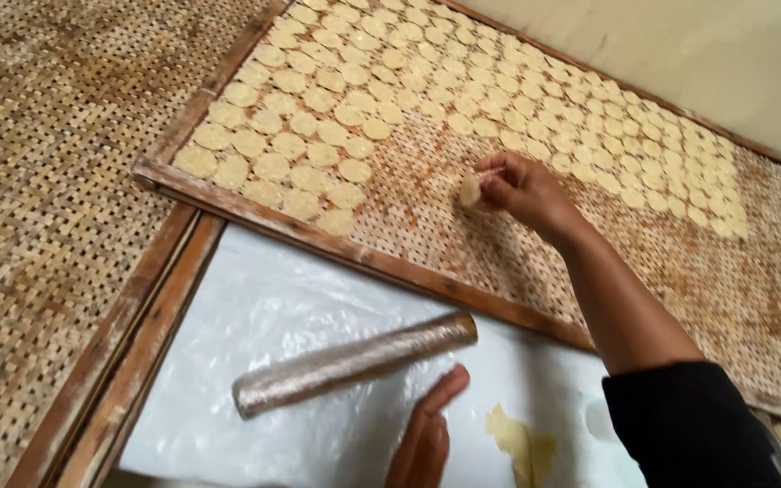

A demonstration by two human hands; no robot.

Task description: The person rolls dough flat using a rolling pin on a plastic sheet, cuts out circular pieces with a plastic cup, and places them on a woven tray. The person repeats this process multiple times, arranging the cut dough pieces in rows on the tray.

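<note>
Two woven bamboo trays lie side by side. One bare woven tray (38,181) fills the far left. Next to it lies a big woven tray with a wooden frame (255,210), and lots of small pale round discs (318,117) sit on it in neat rows. Below that tray is a sheet of clear plastic (255,316). On the plastic rests a long shiny roller (350,363), lying at a slant. Just beside the roller's right end, the left hand (425,434) lies flat on the plastic with its fingers straight and close together, holding nothing. A little to the right, a thin torn bit of yellow dough (517,443) sits on the plastic. Higher up, the right hand (522,190) reaches over the framed tray. Its fingertips pinch one small round disc (470,191), held just above a bare patch of the weave. A black sleeve (689,425) covers that arm lower down.
</note>
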